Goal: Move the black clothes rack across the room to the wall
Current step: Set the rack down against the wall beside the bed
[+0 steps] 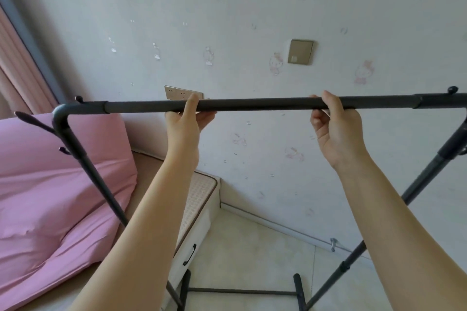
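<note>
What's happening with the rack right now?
A person holds the black clothes rack by its top bar, left hand and right hand both wrapped around it. The rack stands close to the wall, beside a bed with pink bedding. Nothing hangs on it.

A pink quilt [58, 184] lies on the bed [199, 199] beside a curtain [17, 63].

A pale wall [227, 7] fills most of the view, its faded cartoon cat wallpaper chipped in places. Two tan switch plates [300, 52] sit on it. At left lies a bed with pink bedding [50, 171] and a cream base drawer [192, 242], beside a pink curtain [15, 63]. The floor [252, 255] is light tile, daylit.
</note>
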Tool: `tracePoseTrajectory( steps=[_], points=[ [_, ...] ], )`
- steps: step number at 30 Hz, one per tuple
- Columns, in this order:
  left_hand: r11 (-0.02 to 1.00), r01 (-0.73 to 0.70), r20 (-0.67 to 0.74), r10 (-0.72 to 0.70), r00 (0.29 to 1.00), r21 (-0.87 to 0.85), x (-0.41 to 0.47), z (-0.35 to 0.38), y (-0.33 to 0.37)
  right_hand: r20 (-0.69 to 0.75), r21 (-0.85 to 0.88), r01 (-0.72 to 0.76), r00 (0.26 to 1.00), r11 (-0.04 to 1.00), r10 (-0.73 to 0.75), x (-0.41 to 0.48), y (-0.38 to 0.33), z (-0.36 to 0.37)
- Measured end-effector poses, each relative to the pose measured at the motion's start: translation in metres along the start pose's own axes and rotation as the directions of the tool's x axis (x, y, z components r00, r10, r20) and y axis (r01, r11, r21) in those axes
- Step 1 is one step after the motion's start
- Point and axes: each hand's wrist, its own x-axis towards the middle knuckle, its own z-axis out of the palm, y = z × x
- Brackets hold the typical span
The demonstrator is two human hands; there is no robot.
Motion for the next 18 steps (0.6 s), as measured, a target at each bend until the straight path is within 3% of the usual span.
tracePoseTrajectory(
  steps=[18],
  points=[
    [0.998, 0.055, 0.124, -0.054, 0.991, -0.004, 0.101, 0.080, -0.052, -0.085, -0.015, 0.130, 0.988, 0.991, -0.131, 0.109, 0.004, -0.012]
  ],
)
